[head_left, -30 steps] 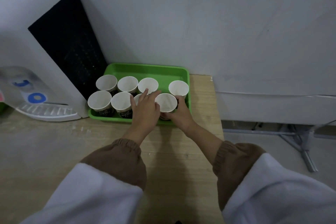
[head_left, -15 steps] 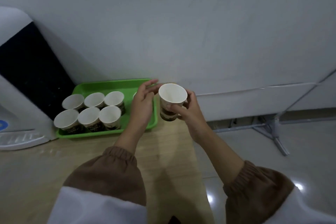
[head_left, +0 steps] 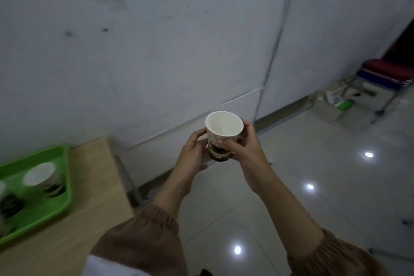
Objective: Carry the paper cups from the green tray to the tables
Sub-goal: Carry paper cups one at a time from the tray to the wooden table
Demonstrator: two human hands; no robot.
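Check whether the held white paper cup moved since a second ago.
Yes: the white paper cup left the green plastic tray, rightward, past the wooden table's edge.

Left edge cuts off the green tray (head_left: pixel 42 155); what shows of it is blurred. One tray cup (head_left: pixel 40 177) shows whole but soft. The others at the edge are dark smudges, count unclear. Print on the paper cup (head_left: pixel 224 129) is partly covered by my left grip (head_left: pixel 192 152) and right grip (head_left: pixel 244 148). Box (head_left: pixel 329 111) by the wall: contents too small to name.
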